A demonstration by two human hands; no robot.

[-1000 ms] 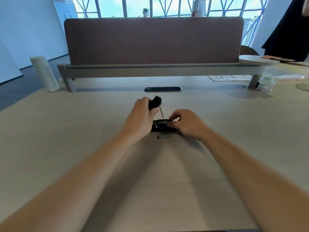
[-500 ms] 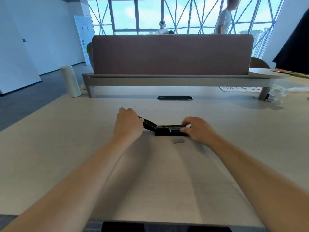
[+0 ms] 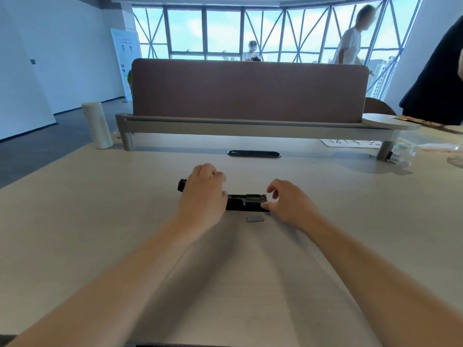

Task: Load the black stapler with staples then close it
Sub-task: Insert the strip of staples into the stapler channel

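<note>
The black stapler (image 3: 244,202) lies opened out flat in the middle of the table (image 3: 100,221). Its metal staple channel faces up. My left hand (image 3: 203,196) covers the folded-back top arm and presses it down; only the arm's black tip (image 3: 182,185) shows past my knuckles. My right hand (image 3: 288,204) is at the stapler's right end, with the thumb touching the front of the base and the other fingers lifted and spread. A short grey strip of staples (image 3: 255,219) lies on the table just in front of the stapler, touching neither hand.
A brown divider panel (image 3: 250,93) on a grey rail crosses the back of the table, with a black cable slot (image 3: 253,154) in front of it. A pale cylinder (image 3: 97,126) stands back left. Papers and plastic wrap (image 3: 400,150) lie back right. People stand by the windows.
My left hand swung the stapler's top arm from upright down to flat on the left. My right hand's fingers lifted off the base. The view tilted upward.
</note>
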